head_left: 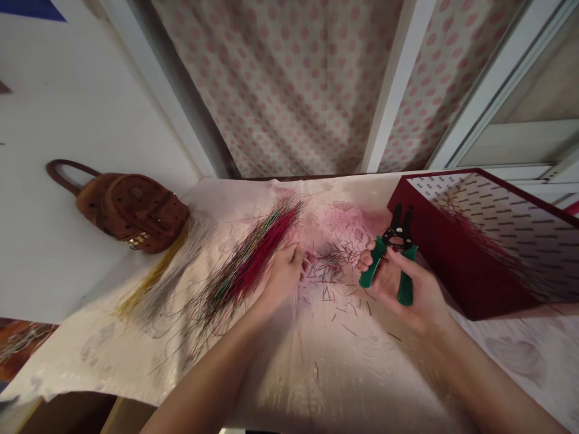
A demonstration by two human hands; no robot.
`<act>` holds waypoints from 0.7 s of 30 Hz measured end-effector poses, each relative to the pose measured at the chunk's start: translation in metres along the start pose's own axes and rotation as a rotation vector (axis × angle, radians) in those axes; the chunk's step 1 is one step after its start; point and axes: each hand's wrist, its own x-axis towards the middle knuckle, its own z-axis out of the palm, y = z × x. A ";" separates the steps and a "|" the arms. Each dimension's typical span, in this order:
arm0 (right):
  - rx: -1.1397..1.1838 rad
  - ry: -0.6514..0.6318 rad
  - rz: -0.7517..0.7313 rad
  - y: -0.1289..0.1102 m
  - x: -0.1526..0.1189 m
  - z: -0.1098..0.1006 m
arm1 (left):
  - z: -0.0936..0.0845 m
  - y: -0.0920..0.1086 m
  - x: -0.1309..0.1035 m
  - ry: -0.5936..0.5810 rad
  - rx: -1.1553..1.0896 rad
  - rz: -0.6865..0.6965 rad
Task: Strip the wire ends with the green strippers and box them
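Observation:
My right hand (pixel 409 286) holds a wire stripper (pixel 398 232) with green handles and black jaws. The tool points up and away, its handles spread and its jaws a little apart. To the left, my left hand (pixel 284 270) is closed with the fingertips pinched together; what they hold, if anything, is too small to make out. This hand is right beside a long bundle of thin red, green and dark wires (pixel 257 253) lying slantwise on the covered table. Short cut wire pieces (pixel 332 262) are scattered between my two hands.
A dark red box (pixel 434 259) with a patterned lining stands at the right, with reddish wires (pixel 488 241) inside. A brown backpack (pixel 136 208) sits at the left, beside yellow wires (pixel 151 280) and grey wires (pixel 181 274). Behind the table hangs a dotted curtain (pixel 298 78).

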 end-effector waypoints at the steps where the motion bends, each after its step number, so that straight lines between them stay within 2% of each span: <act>1: 0.000 -0.003 0.008 0.000 0.000 -0.001 | -0.007 0.000 0.005 0.060 0.016 0.020; 4: 0.003 -0.012 0.041 0.001 0.000 -0.004 | -0.026 0.006 0.016 0.239 0.088 0.132; 6: -0.034 -0.035 0.064 0.003 0.000 -0.004 | -0.030 0.015 0.015 0.281 0.113 0.234; 7: -0.060 -0.053 0.075 0.004 0.001 -0.004 | -0.028 0.021 0.011 0.241 0.119 0.291; 9: -0.106 -0.083 0.091 0.007 0.002 -0.002 | -0.017 0.030 0.000 0.054 0.124 0.374; 12: -0.158 -0.102 0.080 0.011 0.003 0.002 | 0.008 0.033 -0.020 -0.331 0.141 0.318; 14: -0.199 -0.103 0.065 0.011 0.004 0.004 | 0.021 0.029 -0.028 -0.450 0.125 0.251; 18: -0.238 -0.104 0.072 0.009 0.003 0.003 | 0.028 0.021 -0.029 -0.481 0.074 0.186; 21: -0.240 -0.074 0.079 0.007 0.002 0.000 | 0.026 0.020 -0.025 -0.410 0.085 0.236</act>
